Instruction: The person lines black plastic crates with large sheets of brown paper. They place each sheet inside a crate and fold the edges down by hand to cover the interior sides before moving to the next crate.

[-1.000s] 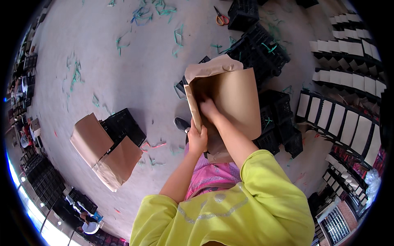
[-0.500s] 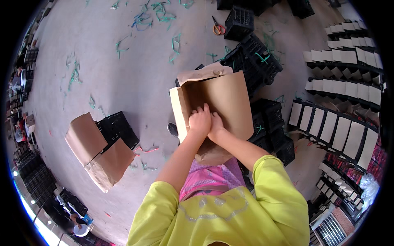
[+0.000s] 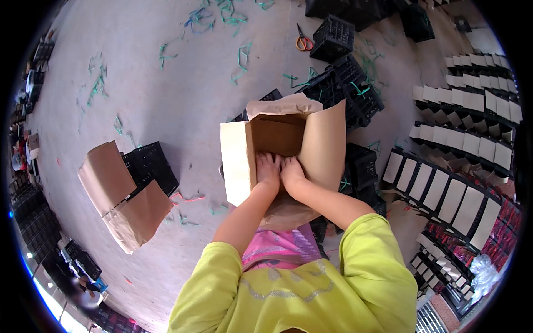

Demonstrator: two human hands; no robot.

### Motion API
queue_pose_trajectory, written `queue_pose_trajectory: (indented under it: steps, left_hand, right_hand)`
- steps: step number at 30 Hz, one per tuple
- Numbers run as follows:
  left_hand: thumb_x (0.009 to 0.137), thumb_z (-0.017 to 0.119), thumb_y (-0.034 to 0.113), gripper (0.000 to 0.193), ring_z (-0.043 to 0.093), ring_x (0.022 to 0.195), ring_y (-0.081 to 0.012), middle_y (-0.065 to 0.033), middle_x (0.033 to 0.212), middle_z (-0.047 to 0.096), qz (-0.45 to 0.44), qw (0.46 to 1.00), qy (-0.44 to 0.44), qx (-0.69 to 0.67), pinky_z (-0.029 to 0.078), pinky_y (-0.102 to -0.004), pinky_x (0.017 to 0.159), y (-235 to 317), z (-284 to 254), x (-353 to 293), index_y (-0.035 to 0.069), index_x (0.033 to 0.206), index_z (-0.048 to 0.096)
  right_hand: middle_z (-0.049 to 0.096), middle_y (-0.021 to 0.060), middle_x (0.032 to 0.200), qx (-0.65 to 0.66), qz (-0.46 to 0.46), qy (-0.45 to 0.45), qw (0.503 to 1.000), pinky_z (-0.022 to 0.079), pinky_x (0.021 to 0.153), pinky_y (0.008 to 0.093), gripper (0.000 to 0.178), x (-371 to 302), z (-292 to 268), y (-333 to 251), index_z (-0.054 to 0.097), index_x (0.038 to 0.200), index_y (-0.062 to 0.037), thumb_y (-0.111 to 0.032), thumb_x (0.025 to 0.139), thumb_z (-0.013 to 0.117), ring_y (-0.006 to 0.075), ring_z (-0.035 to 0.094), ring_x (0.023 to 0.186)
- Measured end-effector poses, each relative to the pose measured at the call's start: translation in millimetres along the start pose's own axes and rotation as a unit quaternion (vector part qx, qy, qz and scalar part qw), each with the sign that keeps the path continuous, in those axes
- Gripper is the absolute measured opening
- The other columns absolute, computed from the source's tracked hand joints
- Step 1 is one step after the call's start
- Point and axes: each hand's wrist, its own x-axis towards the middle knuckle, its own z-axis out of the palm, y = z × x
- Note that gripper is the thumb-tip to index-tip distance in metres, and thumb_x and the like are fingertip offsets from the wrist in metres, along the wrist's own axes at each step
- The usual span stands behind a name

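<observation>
Brown kraft paper (image 3: 325,144) lines a black plastic crate in front of me, with flaps standing up or folded out on its sides. The paper covers most of the crate. My left hand (image 3: 268,169) reaches down inside, its fingers stretched out against the paper lining. Close beside it, my right hand (image 3: 291,171) also lies inside with fingers extended, pressing on the paper. Both hands look empty; their fingertips are partly hard to see in the shade.
To the left, another black crate (image 3: 150,169) carries brown paper (image 3: 108,180). Black crates (image 3: 333,38) and orange-handled scissors (image 3: 303,41) lie ahead. Green strap scraps (image 3: 242,60) litter the floor. Rows of paper-lined crates (image 3: 438,188) stand at right.
My hands have parted from an overlapping position and now lie side by side, slightly lower in the picture. The paper's side flaps stand wider apart, leaving the inside more open.
</observation>
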Motion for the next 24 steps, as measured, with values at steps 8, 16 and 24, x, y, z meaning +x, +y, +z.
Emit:
queue_pose_trajectory:
  steps: [8,16,24]
  left_hand:
    - [0.085,0.048,0.024,0.061,0.033,0.121,-0.0394,-0.0178,0.141,0.025,-0.007,0.991,0.03,-0.13,0.021,-0.0492,0.103,-13.3,-11.5,-5.8,0.02,0.14,0.024]
    - [0.091,0.039,0.023,0.059,0.015,0.132,-0.0401,-0.0175,0.149,0.0,0.019,0.992,-0.124,0.012,0.005,-0.0573,0.105,11.5,-4.1,-0.1,0.04,0.142,0.012]
    - [0.09,0.04,0.024,0.061,0.016,0.131,-0.0425,-0.0175,0.148,0.01,0.063,0.994,-0.092,-0.021,0.004,-0.0585,0.105,8.4,-14.2,-13.5,0.043,0.14,0.013]
  right_hand:
    - [0.059,0.007,0.11,-0.059,-0.083,-0.03,0.994,0.031,0.093,0.0388,0.031,-29.0,-20.0,28.0,0.065,0.107,-0.0091,-0.019,0.08,0.053,0.0225,0.048,0.11]
    - [0.065,0.0041,0.106,-0.007,-0.025,0.019,0.999,0.03,0.096,0.04,0.026,26.3,-51.0,76.0,0.069,0.099,-0.017,-0.02,0.081,0.051,0.0183,0.054,0.106]
    - [0.044,0.0044,0.135,-0.049,-0.008,-0.118,0.992,0.026,0.101,0.0394,0.037,21.8,-8.2,63.6,0.057,0.12,-0.0114,-0.022,0.086,0.046,0.0234,0.037,0.124]
